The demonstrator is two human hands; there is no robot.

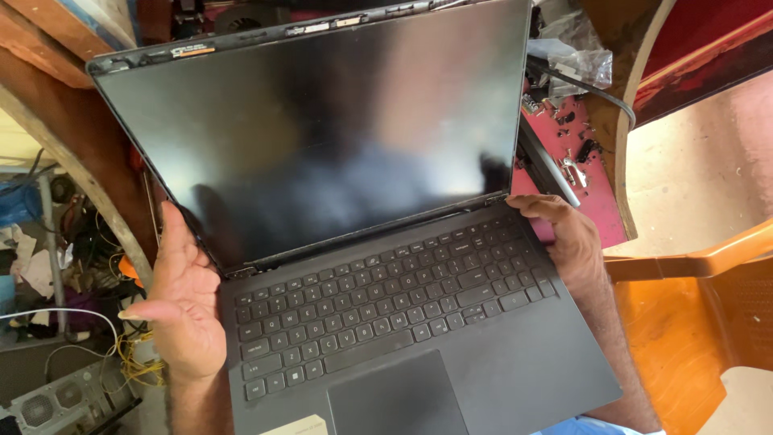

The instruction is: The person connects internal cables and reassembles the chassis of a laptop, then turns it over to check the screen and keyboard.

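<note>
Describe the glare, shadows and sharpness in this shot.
Head view: daylight glare washes the upper right of the dark laptop screen, with dim reflections lower down; the keyboard is sharp and evenly lit; the left hand and right hand are in focus; the orange chair is brightly sunlit.

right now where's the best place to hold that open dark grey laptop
Probably the dark grey laptop base, by both side edges near the hinges, from left and right: left hand and right hand sit there now. The screen's top bezel looks loose, so avoid it.
</note>
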